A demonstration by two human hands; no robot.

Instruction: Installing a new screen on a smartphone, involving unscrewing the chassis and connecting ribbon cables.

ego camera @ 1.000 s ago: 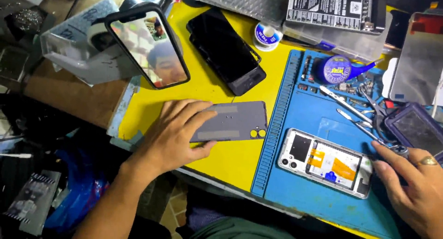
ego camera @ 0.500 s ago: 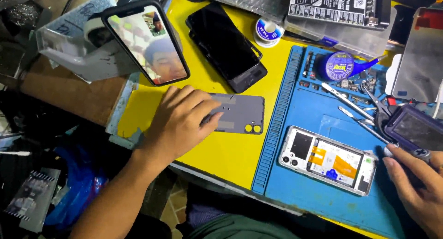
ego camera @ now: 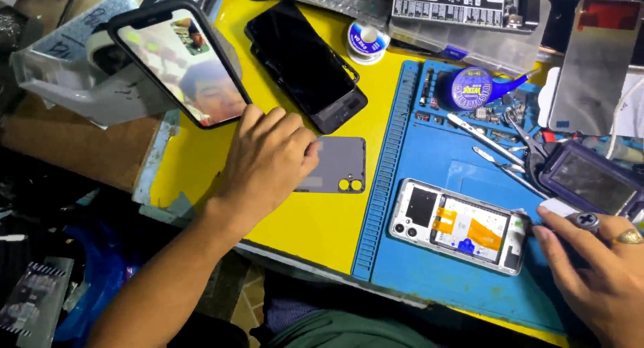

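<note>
My left hand (ego camera: 268, 160) lies curled over the left end of a grey phone back cover (ego camera: 339, 163), which rests flat on the yellow mat (ego camera: 302, 220). The cover's two yellow camera holes show at its right end. An opened phone (ego camera: 463, 226), with its white frame and orange inner parts exposed, lies on the blue mat (ego camera: 436, 281). My right hand (ego camera: 597, 267), wearing a ring, sits at that phone's right end. Its fingers grip a small tool (ego camera: 585, 220) with a grey cross-marked cap.
A lit phone (ego camera: 181, 66) leans at the back left, and a black phone (ego camera: 305, 63) lies beside it. A solder spool (ego camera: 364, 39), a blue round tin (ego camera: 471, 89), tweezers (ego camera: 483, 136), a purple device (ego camera: 590, 180) and a metal plate (ego camera: 594, 66) crowd the back right.
My left hand has gone from lying flat over the cover to curling at its left end. My right hand has come in to the opened phone's right end.
</note>
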